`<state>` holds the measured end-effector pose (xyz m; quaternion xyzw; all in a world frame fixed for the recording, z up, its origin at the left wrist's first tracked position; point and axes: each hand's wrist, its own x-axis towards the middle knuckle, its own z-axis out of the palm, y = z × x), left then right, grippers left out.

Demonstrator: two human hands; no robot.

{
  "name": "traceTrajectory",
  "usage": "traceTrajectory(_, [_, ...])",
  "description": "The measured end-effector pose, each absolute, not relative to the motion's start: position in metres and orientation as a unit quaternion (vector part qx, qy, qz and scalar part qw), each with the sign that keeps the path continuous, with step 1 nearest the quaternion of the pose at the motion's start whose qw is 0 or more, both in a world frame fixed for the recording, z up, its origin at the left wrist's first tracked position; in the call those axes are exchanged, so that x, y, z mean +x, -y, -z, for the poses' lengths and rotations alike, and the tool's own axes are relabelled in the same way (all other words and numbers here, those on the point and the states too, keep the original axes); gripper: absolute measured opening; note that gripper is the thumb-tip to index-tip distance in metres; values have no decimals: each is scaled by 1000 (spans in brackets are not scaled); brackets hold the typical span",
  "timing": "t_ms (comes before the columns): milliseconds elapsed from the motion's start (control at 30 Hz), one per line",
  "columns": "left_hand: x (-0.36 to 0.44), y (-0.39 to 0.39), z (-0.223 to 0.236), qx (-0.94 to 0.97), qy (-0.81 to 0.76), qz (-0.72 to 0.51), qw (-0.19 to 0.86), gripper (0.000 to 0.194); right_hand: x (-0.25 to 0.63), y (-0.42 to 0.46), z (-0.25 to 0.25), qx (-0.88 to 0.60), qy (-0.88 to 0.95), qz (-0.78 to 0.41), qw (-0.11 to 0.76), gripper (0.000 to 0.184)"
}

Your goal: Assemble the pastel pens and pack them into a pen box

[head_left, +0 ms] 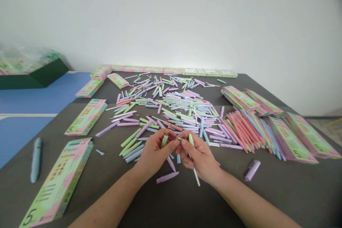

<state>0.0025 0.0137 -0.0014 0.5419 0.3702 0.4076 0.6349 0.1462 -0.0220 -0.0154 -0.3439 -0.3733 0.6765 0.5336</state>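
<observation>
My left hand (157,149) is closed around a light green pen part (164,140), perhaps a cap or barrel. My right hand (199,155) grips a green pen piece (191,139), and a white refill (197,177) sticks out below its fingers. Both sets of fingertips meet, hiding what lies between them. Just under the hands rest a loose purple pen piece (167,177) and a short blue piece (178,158). Beyond them spreads a large heap of pastel pen parts (176,110).
Several pen boxes (57,181) line the left side, with more boxes (292,139) at right. Finished-looking coral pens (244,130) lie bundled beside those. A purple cap (252,170) sits front right, a blue pen (36,159) far left. A green bin (34,74) stands on a blue surface.
</observation>
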Motion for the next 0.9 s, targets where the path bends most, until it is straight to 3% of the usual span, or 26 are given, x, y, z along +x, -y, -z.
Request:
traceTrajectory(167, [2, -14, 7, 542, -360, -382, 656, 22, 146, 22, 14, -360, 415, -647, 529, 16])
traceTrajectory(367, [1, -17, 8, 455, -320, -439, 706, 19, 150, 22, 11, -398, 442, -580, 557, 17])
traceTrajectory(900, [-1, -17, 11, 475, -318, -411, 710, 20, 154, 27, 10, -421, 516, -578, 471, 22])
